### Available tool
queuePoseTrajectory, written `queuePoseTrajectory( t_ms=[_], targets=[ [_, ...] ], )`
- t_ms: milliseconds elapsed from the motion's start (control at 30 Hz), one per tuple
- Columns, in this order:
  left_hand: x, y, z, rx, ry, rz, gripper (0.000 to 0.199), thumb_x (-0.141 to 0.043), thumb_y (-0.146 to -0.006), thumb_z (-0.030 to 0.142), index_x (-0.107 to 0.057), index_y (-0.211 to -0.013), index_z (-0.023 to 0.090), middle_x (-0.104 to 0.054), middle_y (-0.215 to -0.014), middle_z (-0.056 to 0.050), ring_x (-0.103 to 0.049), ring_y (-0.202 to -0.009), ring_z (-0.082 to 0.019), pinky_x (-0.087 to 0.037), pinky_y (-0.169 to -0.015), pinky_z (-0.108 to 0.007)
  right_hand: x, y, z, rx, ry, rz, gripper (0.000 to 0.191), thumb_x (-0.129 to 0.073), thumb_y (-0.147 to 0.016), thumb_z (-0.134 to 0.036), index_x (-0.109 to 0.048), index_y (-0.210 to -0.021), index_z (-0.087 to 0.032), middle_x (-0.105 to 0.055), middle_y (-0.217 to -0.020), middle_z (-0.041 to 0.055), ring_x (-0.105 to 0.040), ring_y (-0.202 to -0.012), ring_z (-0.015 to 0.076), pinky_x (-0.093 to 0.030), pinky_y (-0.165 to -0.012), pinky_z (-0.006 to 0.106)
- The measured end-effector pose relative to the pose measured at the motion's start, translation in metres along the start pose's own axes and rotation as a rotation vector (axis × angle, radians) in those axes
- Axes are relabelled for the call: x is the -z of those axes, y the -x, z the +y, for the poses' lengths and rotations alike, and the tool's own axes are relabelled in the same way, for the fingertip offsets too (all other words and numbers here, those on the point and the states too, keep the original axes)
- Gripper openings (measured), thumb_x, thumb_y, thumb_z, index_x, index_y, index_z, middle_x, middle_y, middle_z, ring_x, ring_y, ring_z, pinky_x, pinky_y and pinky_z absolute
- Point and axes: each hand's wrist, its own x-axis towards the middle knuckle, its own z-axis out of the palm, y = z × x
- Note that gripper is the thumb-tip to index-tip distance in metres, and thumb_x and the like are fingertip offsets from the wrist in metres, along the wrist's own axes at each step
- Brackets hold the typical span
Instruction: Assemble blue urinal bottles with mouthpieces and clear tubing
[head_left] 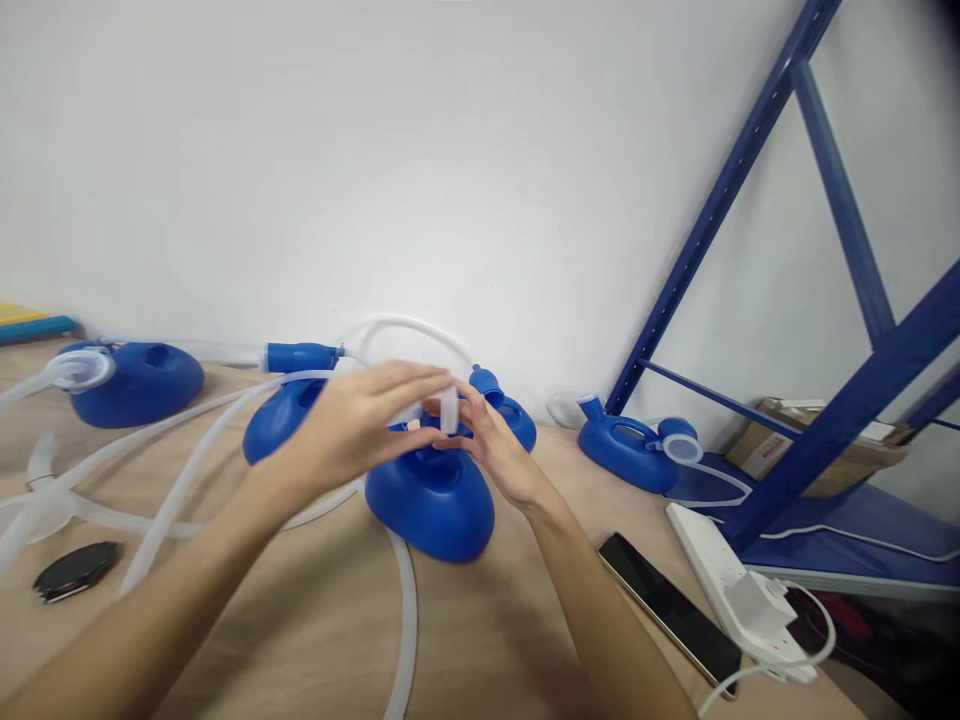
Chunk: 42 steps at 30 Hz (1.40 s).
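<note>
A translucent white cap (448,410), seen nearly edge-on, is held between my two hands above a blue plastic urinal bottle (431,505). My left hand (367,415) grips it with the fingers over the top and the thumb below. From the other side, the fingers of my right hand (499,440) close on the same piece. My fingers partly cover the bottle's neck, so I cannot tell whether cap and neck touch. Just behind stand another blue bottle (279,425) on the left and a blue bottle with a funnel-like end (517,420) on the right.
Clear tubes (187,470) cross the left of the table (315,620). A blue bottle (142,385) stands far left, another (622,455) at right. A black watch-like disc (77,570), a phone (671,610), a power strip (720,570) and a blue shelf frame (720,210) surround the work area.
</note>
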Motion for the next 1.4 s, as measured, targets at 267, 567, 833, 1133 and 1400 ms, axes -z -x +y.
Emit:
queuePoseTrajectory(
  t_ms=[267, 567, 833, 1133, 1400],
  targets=[
    [-0.058, 0.013, 0.003, 0.256, -0.128, -0.189, 0.088, -0.067, -0.09, 0.06, -0.034, -0.158, 0.016, -0.048, -0.156, -0.022, -0.053, -0.138, -0.039, -0.049, -0.108, -0.05, 0.038, -0.007, 0.007, 0.033, 0.265, 0.252, 0.059, -0.06, -0.093, -0.062, -0.056, -0.141, -0.026, -0.07, -0.114, 0.0068, -0.068, -0.101, 0.0231, -0.055, -0.081, 0.034],
    [-0.045, 0.01, -0.012, 0.462, 0.165, -0.562, 0.044, -0.065, -0.088, 0.049, -0.058, -0.122, 0.022, -0.07, -0.118, -0.008, -0.069, -0.099, -0.028, -0.052, -0.08, -0.035, 0.08, -0.024, 0.08, -0.136, -0.055, 0.381, 0.034, -0.061, -0.08, -0.047, -0.065, -0.103, -0.023, -0.071, -0.095, 0.0044, -0.066, -0.083, 0.022, -0.053, -0.065, 0.03],
    [-0.051, 0.01, -0.009, 0.544, 0.141, -0.575, 0.069, -0.072, -0.081, 0.062, -0.057, -0.137, 0.023, -0.075, -0.113, -0.01, -0.071, -0.101, -0.034, -0.05, -0.082, -0.038, 0.036, -0.018, 0.089, 0.1, -0.354, 0.426, 0.06, -0.048, -0.088, -0.05, -0.048, -0.144, -0.028, -0.072, -0.111, 0.0048, -0.069, -0.094, 0.0238, -0.054, -0.068, 0.031],
    [-0.056, 0.012, -0.013, 0.451, 0.288, -0.494, 0.06, -0.072, -0.085, 0.058, -0.067, -0.13, 0.018, -0.076, -0.115, -0.01, -0.073, -0.095, -0.028, -0.052, -0.082, -0.033, 0.031, -0.018, 0.089, 0.172, -0.206, 0.457, 0.072, -0.057, -0.094, -0.052, -0.043, -0.157, -0.023, -0.073, -0.11, 0.0056, -0.068, -0.103, 0.0247, -0.051, -0.101, 0.043],
    [-0.055, 0.016, -0.014, 0.421, 0.311, -0.47, 0.066, -0.071, -0.086, 0.06, -0.064, -0.138, 0.019, -0.074, -0.121, -0.013, -0.072, -0.107, -0.032, -0.055, -0.091, -0.037, 0.04, -0.012, 0.072, 0.174, -0.109, 0.327, 0.07, -0.049, -0.094, -0.038, -0.034, -0.162, -0.028, -0.071, -0.12, 0.0043, -0.067, -0.113, 0.0258, -0.049, -0.105, 0.042]
  ],
)
